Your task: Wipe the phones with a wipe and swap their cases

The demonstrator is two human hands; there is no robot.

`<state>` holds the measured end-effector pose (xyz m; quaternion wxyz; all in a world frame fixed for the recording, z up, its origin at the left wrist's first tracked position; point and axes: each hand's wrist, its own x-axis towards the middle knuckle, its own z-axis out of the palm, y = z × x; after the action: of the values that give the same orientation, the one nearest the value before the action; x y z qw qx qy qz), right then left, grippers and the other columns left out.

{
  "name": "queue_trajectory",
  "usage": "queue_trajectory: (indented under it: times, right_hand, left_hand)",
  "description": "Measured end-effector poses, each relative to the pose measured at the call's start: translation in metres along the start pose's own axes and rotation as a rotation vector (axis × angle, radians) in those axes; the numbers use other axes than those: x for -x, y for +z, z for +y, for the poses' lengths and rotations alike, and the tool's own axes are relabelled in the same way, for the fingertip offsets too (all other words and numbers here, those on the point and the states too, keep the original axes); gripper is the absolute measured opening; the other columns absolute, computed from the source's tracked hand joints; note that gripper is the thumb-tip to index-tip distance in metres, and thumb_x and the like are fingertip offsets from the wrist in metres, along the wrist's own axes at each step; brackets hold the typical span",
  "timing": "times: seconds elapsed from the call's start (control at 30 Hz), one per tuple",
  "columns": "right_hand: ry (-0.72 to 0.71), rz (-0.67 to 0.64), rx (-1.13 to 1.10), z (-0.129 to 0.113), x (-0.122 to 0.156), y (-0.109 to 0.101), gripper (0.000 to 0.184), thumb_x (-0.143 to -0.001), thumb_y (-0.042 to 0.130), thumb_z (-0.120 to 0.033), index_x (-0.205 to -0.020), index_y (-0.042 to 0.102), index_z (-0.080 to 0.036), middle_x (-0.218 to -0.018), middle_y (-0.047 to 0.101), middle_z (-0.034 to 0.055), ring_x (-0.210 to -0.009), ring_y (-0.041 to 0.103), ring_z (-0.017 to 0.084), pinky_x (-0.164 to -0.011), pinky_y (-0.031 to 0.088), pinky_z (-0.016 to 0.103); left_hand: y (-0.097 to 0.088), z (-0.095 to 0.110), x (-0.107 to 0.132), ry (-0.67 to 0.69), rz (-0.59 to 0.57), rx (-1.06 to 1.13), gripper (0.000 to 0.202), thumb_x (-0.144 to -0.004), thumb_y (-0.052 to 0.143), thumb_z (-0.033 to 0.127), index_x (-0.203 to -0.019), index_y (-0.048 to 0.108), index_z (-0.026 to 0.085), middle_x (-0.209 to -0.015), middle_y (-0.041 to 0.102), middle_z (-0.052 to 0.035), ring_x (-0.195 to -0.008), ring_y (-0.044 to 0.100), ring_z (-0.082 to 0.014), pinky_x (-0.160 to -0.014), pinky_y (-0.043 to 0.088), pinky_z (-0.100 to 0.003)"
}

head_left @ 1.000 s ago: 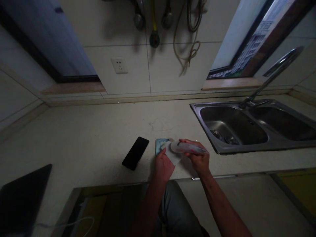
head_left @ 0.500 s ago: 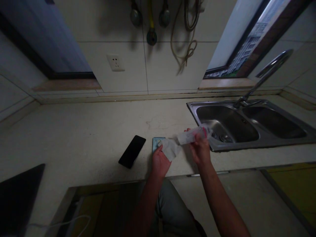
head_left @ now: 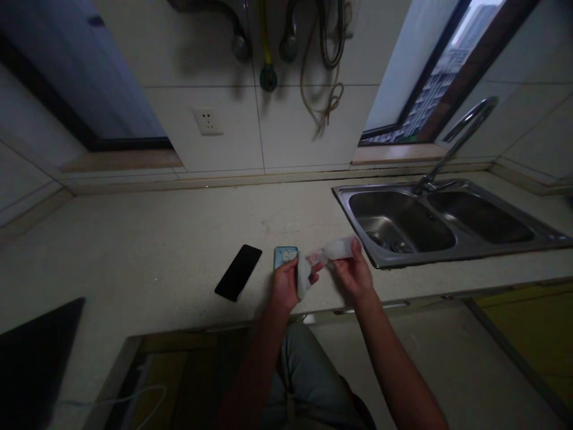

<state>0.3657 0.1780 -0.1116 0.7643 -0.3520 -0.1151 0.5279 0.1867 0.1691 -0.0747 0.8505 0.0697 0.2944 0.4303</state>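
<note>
My left hand (head_left: 285,288) is closed on a pale grey cloth (head_left: 303,278), folded and held almost on edge just above the counter's front. In my right hand (head_left: 357,276) is a translucent plastic bag (head_left: 341,247), pinched at its right end. The bag's other end reaches over to my left fingers, and I cannot tell whether they touch it. A light blue phone or phone case (head_left: 283,255) with a camera block lies right behind my left hand, which partly covers it. Further left, a black phone (head_left: 239,272) lies flat, screen up.
The pale countertop (head_left: 179,239) runs along the tiled wall. A double steel sink (head_left: 380,263) with a tall faucet (head_left: 465,128) is at right. A dark flat panel (head_left: 36,352) stands at lower left, near a white cable (head_left: 152,388). Pipes and a socket (head_left: 208,121) are on the wall.
The cloth has turned from lying spread over my left fingers to standing on edge. My right hand has shifted its grip on the bag, and the bag has come away from the sink's edge.
</note>
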Motion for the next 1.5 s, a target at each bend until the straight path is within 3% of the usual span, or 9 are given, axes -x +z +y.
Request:
queue_trajectory:
  times: [0.13,0.43,0.7,0.83,1.03,1.2,1.37,1.43,1.5]
  right_hand:
    - [-0.12,-0.017,0.223,-0.004,0.012,0.005,0.03,-0.071,0.084,-0.037,-0.093,0.07,-0.023,-0.088,0.076,-0.0015,-0.079,0.072,0.015,-0.077,0.061,0.028]
    - [-0.419,-0.048,0.657,-0.014,0.03,0.012,0.042,-0.075,0.078,-0.043,-0.107,0.073,-0.016,-0.11,0.075,0.0113,-0.1,0.071,0.028,-0.097,0.054,0.046]
    - [-0.425,-0.156,0.861,-0.037,0.009,0.005,0.04,-0.069,0.083,-0.046,-0.096,0.075,-0.017,-0.092,0.077,0.0086,-0.086,0.071,0.026,-0.086,0.058,0.044]
    - [-0.51,-0.061,1.024,-0.047,-0.018,-0.01,0.051,-0.065,0.084,-0.051,-0.101,0.074,-0.016,-0.087,0.076,0.0078,-0.076,0.069,0.024,-0.08,0.057,0.043]
    - [-0.481,-0.131,0.989,-0.041,-0.04,-0.023,0.048,-0.064,0.084,-0.049,-0.098,0.072,-0.017,-0.086,0.074,0.0062,-0.078,0.066,0.022,-0.081,0.055,0.041]
    - [-0.387,-0.183,0.934,-0.035,-0.046,-0.025,0.048,-0.064,0.085,-0.046,-0.101,0.066,-0.022,-0.089,0.071,0.0009,-0.081,0.066,0.018,-0.084,0.053,0.04]
    - [-0.571,-0.091,0.759,-0.033,-0.004,-0.02,0.057,-0.066,0.084,-0.034,-0.116,0.06,-0.025,-0.117,0.066,0.004,-0.109,0.062,0.02,-0.098,0.048,0.04]
    - [-0.719,0.11,0.747,-0.024,0.03,-0.016,0.04,-0.078,0.074,-0.036,-0.114,0.061,-0.024,-0.12,0.064,0.0065,-0.108,0.061,0.021,-0.096,0.049,0.039]
    - [-0.678,0.042,0.806,-0.009,0.063,-0.011,0.027,-0.083,0.07,-0.037,-0.105,0.065,-0.023,-0.108,0.067,0.0069,-0.094,0.063,0.02,-0.086,0.053,0.036]
  left_hand:
    - [0.01,-0.008,0.006,0.053,-0.057,-0.044,0.016,-0.087,0.056,0.021,-0.097,0.065,0.013,-0.119,0.068,-0.0157,-0.107,0.068,-0.0309,-0.087,0.058,-0.047]
    - [0.021,-0.02,0.002,0.074,0.018,-0.12,0.02,-0.082,0.065,0.018,-0.102,0.066,0.013,-0.111,0.07,-0.0138,-0.098,0.072,-0.0309,-0.08,0.062,-0.04]
    - [0.011,-0.024,-0.007,0.018,0.025,-0.098,0.012,-0.084,0.064,0.016,-0.096,0.063,0.015,-0.116,0.07,-0.0129,-0.11,0.068,-0.0307,-0.089,0.058,-0.047]
    - [0.001,-0.015,-0.006,0.193,0.096,-0.128,0.012,-0.08,0.069,0.014,-0.091,0.063,0.014,-0.109,0.072,-0.0129,-0.112,0.067,-0.0305,-0.094,0.054,-0.048]
    - [-0.021,0.01,0.011,0.423,0.18,-0.081,0.011,-0.078,0.069,0.015,-0.088,0.066,0.011,-0.09,0.075,-0.0137,-0.11,0.068,-0.0293,-0.099,0.051,-0.045]
    - [-0.028,0.015,0.024,0.324,0.179,-0.015,0.017,-0.082,0.061,0.017,-0.096,0.067,0.01,-0.098,0.075,-0.0158,-0.108,0.069,-0.0284,-0.099,0.052,-0.045]
    - [-0.03,0.007,0.025,0.395,0.194,-0.064,0.021,-0.077,0.068,0.017,-0.097,0.065,0.012,-0.096,0.075,-0.013,-0.104,0.07,-0.0276,-0.098,0.053,-0.044]
    - [-0.03,0.004,0.025,0.405,0.2,-0.094,0.02,-0.075,0.07,0.017,-0.094,0.066,0.012,-0.095,0.076,-0.0131,-0.105,0.07,-0.0282,-0.097,0.052,-0.043]
    - [-0.028,0.0,0.027,0.39,0.189,-0.14,0.021,-0.075,0.072,0.018,-0.094,0.068,0.012,-0.096,0.076,-0.0133,-0.106,0.069,-0.0286,-0.098,0.052,-0.042]
